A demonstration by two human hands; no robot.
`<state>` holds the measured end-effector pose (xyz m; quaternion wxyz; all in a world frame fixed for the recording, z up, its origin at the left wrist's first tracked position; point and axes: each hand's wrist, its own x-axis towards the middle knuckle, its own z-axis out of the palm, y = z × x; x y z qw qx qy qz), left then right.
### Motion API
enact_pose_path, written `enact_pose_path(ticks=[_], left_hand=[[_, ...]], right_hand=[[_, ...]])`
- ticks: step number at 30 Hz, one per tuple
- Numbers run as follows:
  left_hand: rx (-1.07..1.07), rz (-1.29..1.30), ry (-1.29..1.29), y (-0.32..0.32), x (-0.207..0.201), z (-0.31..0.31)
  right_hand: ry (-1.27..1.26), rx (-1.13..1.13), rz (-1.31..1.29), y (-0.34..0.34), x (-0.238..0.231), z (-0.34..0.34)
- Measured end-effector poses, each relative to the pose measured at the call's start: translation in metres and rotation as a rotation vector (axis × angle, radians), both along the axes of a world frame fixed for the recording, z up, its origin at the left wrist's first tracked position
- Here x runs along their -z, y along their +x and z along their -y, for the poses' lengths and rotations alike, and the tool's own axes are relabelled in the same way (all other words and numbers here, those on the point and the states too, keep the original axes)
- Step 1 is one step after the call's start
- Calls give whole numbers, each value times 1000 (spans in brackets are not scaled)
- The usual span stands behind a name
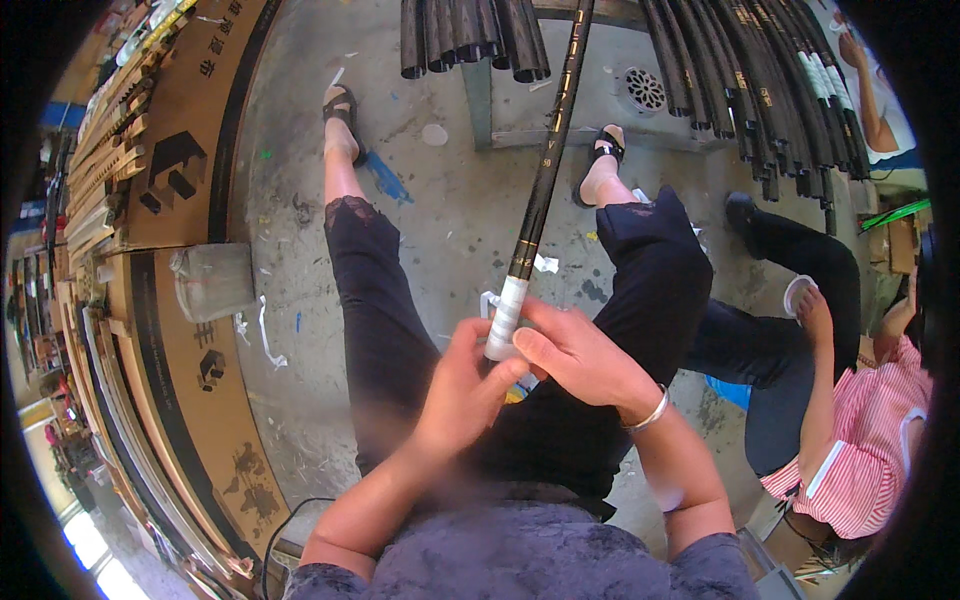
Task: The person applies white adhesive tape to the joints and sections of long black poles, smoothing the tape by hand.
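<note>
A glossy black pole (545,180) with gold markings slants up and away from my lap. White tape (507,315) is wound around its near end, and a loose white strip hangs by its left side. My left hand (455,385) closes on that end from the left, thumb toward the tip. From the right, my right hand (590,365) grips the same end, its thumb lying by the tape's lower edge. Some fingertips are hidden behind the pole.
Dark tubes (465,40) lie at the top, with more black poles (745,80) at the upper right. Cardboard boxes (200,400) and a translucent bin (215,283) stand on the left. At the right sits a person in a striped shirt (850,450), holding a white roll (799,296). Scraps litter the floor.
</note>
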<state>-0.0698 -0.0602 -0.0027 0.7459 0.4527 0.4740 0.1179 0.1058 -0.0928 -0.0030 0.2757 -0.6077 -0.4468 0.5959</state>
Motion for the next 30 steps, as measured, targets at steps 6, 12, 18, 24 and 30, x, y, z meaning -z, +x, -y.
enact_pose_path(ticks=[6, 12, 18, 24, 30], left_hand=[[26, -39, 128, -1, 0, 8], [-12, -42, 512, -4, 16, 15], [-68, 205, 278, -3, -26, -6], [-110, 637, -4, -1, -37, -32], [-148, 735, -99, 14, -37, -36]], right_hand=[[108, -66, 76, 4, -9, 15], [109, -34, 128, 0, -17, 17], [86, 76, 234, 5, 29, 26], [44, 141, -132, 1, 27, 18], [-46, 202, -283, 14, 36, 23]])
